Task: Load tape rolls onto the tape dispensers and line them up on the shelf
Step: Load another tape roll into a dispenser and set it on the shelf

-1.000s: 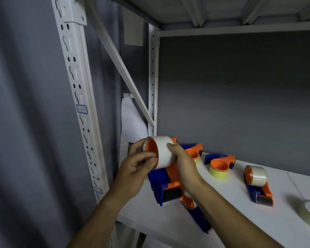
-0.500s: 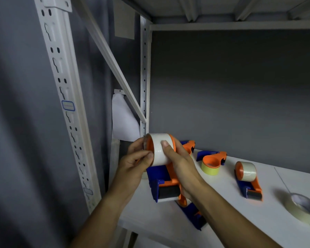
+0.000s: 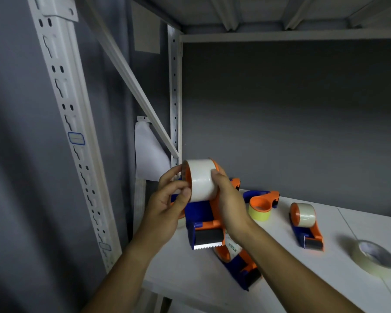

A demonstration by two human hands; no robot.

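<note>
Above the near left corner of the shelf, you are holding a blue and orange tape dispenser in the air with a white tape roll sitting on its orange wheel. Your left hand is curling around the roll's left rim, thumb tip pressing the white face and fingertips hooking over the edge. Your right hand is wrapping the right side, thumb lying across the front of the roll while the other fingers are gripping the dispenser's body behind it. The toothed blade is pointing down toward you.

Just beneath your right wrist, a second dispenser is lying on the shelf, partly hidden. Behind your hands, another dispenser is lying on its side with a yellow roll on it, and only the orange tip of one more is showing past your right hand. Farther right, a loaded dispenser is standing on the white board with its clear roll up. Near the right edge, a loose roll is lying flat, well apart from the others. To the left, a white slotted post is rising beside the shelf.
</note>
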